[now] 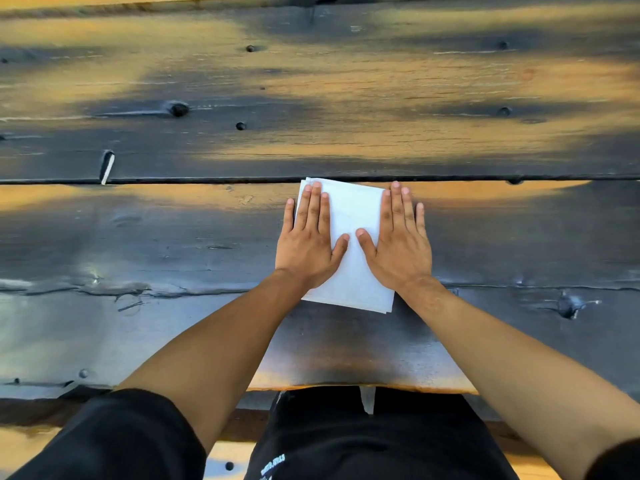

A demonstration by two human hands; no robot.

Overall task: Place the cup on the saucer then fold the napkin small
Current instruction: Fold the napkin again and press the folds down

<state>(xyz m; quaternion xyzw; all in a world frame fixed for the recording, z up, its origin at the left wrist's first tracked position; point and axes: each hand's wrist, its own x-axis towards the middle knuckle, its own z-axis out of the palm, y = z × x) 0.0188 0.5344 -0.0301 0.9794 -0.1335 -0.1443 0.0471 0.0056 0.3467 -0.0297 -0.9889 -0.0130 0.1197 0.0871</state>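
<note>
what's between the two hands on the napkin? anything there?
Only bare napkin. In the head view the left hand and right hand press flat on its two sides, thumbs pointing inward and not touching; nothing else lies in the gap.

Two bare forearms enter from the lower frame edge, each ending in a bare hand: left hand (pixel 306 242), right hand (pixel 398 242). No rings, watch or bands visible on either wrist or on the fingers. Fingernails short and plain. Left sleeve (pixel 114 438): black, short, ending above the elbow, fabric smooth and unmarked. Right sleeve (pixel 616 460): black, only a small corner visible at the frame edge. Torso garment (pixel 374 441): black, with small white printed lettering (pixel 273 463) at the lower left; text too small and blurred to read.
</note>
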